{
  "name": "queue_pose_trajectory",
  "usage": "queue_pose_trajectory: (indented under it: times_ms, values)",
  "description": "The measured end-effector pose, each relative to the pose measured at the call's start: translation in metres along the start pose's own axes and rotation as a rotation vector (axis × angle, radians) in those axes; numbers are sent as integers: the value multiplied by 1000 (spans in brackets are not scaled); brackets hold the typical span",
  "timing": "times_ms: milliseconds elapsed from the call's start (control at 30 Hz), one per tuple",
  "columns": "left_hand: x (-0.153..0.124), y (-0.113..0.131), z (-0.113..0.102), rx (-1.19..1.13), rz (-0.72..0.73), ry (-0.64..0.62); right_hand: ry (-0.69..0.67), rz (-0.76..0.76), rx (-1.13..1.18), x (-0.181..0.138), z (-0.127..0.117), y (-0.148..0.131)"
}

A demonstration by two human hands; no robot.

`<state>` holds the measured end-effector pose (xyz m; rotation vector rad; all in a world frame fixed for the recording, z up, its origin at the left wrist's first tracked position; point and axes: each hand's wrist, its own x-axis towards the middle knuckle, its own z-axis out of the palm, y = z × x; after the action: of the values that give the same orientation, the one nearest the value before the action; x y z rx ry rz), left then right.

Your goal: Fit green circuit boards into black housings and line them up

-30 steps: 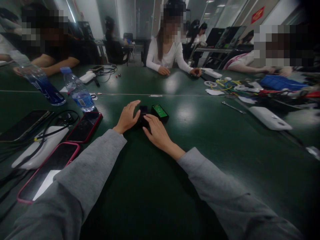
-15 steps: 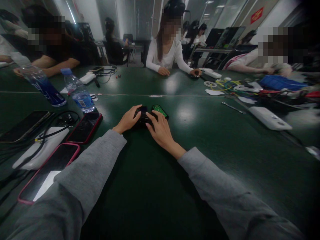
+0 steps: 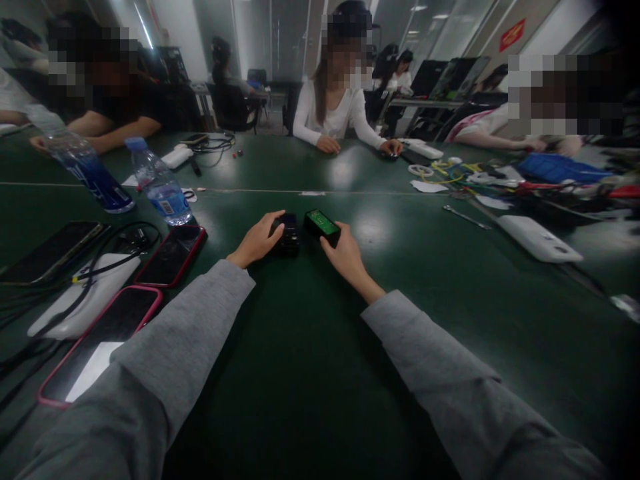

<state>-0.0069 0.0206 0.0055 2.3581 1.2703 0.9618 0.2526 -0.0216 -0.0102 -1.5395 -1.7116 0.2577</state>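
Note:
On the dark green table, my left hand is closed around the left side of a small black box-shaped device. Just right of it lies a black case with a green circuit board showing on top. My right hand grips that case from its near right side, thumb on the near edge and fingers at the far side. A narrow gap separates the two black items.
Left of my arm lie phones, a white power bank and black cables. Behind them stand two water bottles. To the right are a wrench, a white device and a wire heap. A co-worker sits opposite.
My right hand has left the black box-shaped device and moved right, onto the case with the circuit board. The left hand stays in place on its device.

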Motion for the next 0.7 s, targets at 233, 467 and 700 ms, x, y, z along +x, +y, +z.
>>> queue_pose_trajectory:
  times_ms: [233,467,700]
  values:
    - [1,0,0,-21,3,-5,71,-125,-220,-3,-8,-14]
    - [1,-2,2,-42,-2,12,68,-160,-371,-5,-11,-20]
    - [2,-1,1,-43,-10,1,14,-287,-438,-9,-10,-25]
